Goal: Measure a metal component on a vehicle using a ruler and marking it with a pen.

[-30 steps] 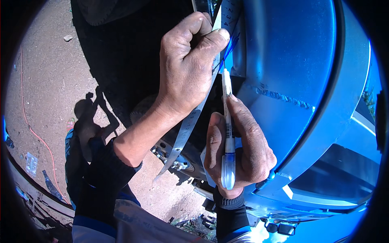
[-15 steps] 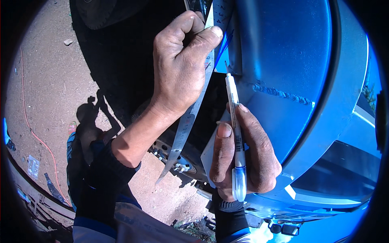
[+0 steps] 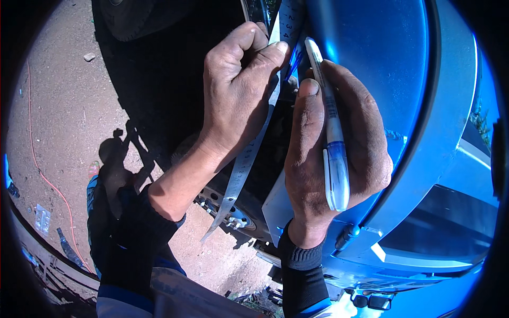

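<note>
Steel ruler (image 3: 249, 148) lies pinned along blue panel (image 3: 382, 69) edge, left hand (image 3: 238, 100) fingers pinching it. Right hand (image 3: 334, 153), fingers wrapped round marker (image 3: 331, 138), has risen; tip now near ruler top, marking looks close.

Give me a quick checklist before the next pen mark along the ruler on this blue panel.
1. Left hand pins the metal ruler at its upper part: ok.
2. Ruler's lower end hangs free past the panel edge, unsupported: not ok.
3. Right hand grips the pen, tip pointing up: ok.
4. Pen tip on the blue panel: cannot tell.
5. Ruler markings readable at the top: ok.
6. Ruler lies flat on the curved panel: cannot tell.
</note>
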The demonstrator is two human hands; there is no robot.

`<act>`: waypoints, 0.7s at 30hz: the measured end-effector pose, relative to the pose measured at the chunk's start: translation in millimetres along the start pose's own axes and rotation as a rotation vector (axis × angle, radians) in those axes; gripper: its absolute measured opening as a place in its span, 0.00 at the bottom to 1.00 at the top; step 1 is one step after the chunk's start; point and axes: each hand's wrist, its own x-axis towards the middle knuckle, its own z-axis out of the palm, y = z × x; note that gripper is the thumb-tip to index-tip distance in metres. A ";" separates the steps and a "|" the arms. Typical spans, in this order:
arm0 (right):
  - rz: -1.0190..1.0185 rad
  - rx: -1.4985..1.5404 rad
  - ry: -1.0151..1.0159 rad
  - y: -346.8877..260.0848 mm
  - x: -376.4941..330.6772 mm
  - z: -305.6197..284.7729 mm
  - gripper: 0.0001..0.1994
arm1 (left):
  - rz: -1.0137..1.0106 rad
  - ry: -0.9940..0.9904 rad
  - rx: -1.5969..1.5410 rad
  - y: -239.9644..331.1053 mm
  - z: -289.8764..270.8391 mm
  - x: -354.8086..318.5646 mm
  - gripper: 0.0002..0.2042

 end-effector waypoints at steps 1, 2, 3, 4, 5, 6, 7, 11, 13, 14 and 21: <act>-0.011 0.013 0.015 1.4 0.6 1.4 0.12 | -0.051 0.001 -0.017 1.7 0.7 -0.2 0.14; -0.022 0.027 0.029 2.3 1.1 2.0 0.12 | -0.051 0.002 -0.018 0.6 1.3 0.1 0.14; -0.021 0.027 0.028 2.0 1.6 2.0 0.12 | -0.012 -0.002 -0.026 -1.6 1.4 0.0 0.14; -0.008 0.012 0.011 1.4 2.8 1.7 0.12 | 0.028 -0.006 -0.033 -2.8 1.4 -0.1 0.14; 0.006 -0.002 -0.006 1.0 3.3 1.5 0.12 | 0.027 -0.006 -0.033 -2.1 0.9 -0.2 0.14; 0.006 -0.003 -0.006 1.3 2.5 1.8 0.12 | -0.002 -0.006 -0.034 -0.4 0.2 -0.2 0.14; 0.001 0.018 0.011 1.5 1.1 2.5 0.11 | -0.032 -0.005 -0.035 0.4 -0.2 -0.2 0.14; 0.073 -0.003 -0.057 -8.0 1.3 -4.5 0.10 | 0.043 -0.019 -0.019 -3.2 -0.8 0.5 0.14; 0.095 -0.011 -0.083 -9.0 -4.1 -8.9 0.11 | -0.047 0.027 -0.028 1.7 2.9 -1.0 0.14; 0.116 -0.018 -0.108 -9.8 -7.0 -11.4 0.11 | -0.050 0.028 -0.030 0.7 3.1 -1.2 0.14; 0.169 -0.024 -0.219 -24.0 -34.5 -38.0 0.10 | 0.034 -0.001 0.032 4.2 6.3 -0.1 0.15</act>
